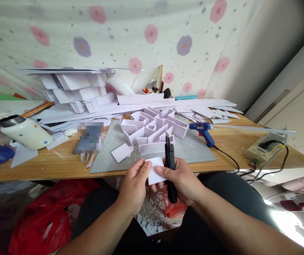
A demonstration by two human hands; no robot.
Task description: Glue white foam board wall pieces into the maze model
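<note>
A small piece of white foam board (155, 171) with a line down its face is gripped at its left edge by my left hand (137, 184). The thumb of my right hand (184, 180) presses on the board's right side. That same hand also holds a black utility knife (170, 166) upright, its blade end pointing away from me. Just beyond, a structure of joined white board walls (152, 129) stands on the grey cutting mat (197, 154). Flat cut pieces of board (121, 153) lie on the mat's left part.
A blue glue gun (203, 131) lies right of the structure, its cord running to a power strip (260, 150). Left are a dotted bottle (26, 132) and a pixelated object (88, 138). Stacked white boxes (74, 88) and board strips (207, 112) line the back.
</note>
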